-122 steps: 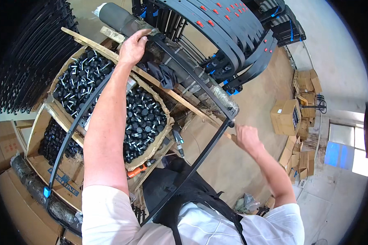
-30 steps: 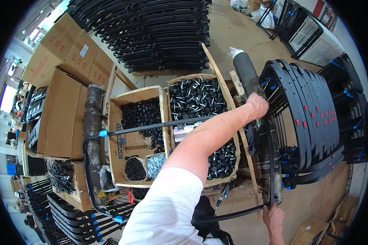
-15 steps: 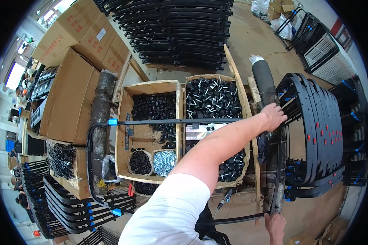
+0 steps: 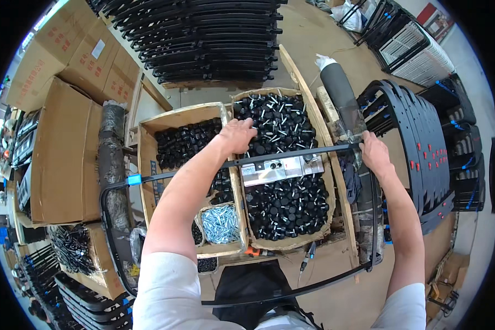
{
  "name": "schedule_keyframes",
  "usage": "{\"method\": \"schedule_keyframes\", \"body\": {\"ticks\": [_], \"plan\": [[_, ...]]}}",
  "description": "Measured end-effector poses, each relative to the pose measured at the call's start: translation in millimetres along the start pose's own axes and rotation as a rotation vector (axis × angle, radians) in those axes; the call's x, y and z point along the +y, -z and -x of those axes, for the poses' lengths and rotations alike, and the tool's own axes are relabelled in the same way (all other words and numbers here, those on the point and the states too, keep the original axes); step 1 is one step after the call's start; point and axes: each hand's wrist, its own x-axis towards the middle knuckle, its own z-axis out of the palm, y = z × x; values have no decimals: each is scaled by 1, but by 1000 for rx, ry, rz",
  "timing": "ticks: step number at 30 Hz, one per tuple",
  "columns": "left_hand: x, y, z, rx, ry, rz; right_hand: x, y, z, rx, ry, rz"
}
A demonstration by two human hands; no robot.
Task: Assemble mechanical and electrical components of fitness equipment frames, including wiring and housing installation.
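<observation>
A black tubular metal frame (image 4: 203, 171) with a blue sleeve lies across the wooden parts boxes. My right hand (image 4: 375, 154) is closed round its far right corner. My left hand (image 4: 238, 135) is over the divider between the boxes, its fingers bent slightly apart at the edge of the black screw-in feet (image 4: 283, 118); no held piece shows. Under the frame's far bar, a silver metal fixture block (image 4: 283, 169) sits among the feet. Black plastic caps (image 4: 181, 144) fill part of the left box, where silver screws (image 4: 220, 224) have their own compartment.
Wrapped rolls (image 4: 112, 143) (image 4: 341, 96) flank the boxes. Curved black frames with red clips (image 4: 421, 148) stand at the right. Stacked black bars (image 4: 203, 41) rise at the back; cardboard boxes (image 4: 66, 154) are at the left. A power tool (image 4: 308, 257) hangs near the front edge.
My left hand has left the frame's right end and moved left to the boxes. My right hand has gone from the near right corner up to the far right corner. The view has shifted.
</observation>
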Motion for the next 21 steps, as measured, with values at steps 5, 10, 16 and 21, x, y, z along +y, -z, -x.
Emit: {"method": "schedule_keyframes", "body": {"ticks": [5,10,16,21], "plan": [[6,-11,-11,-137,-102,35,-23,2,-16,-56,-248,106],[4,-23,-17,-178,-51,156,-25,12,-26,-144,-345,150],[-12,-28,-19,-75,-179,195,-22,9,-28,-235,-346,98],[-7,-19,-22,-19,-115,298,-18,9,-30,-197,-353,132]]}}
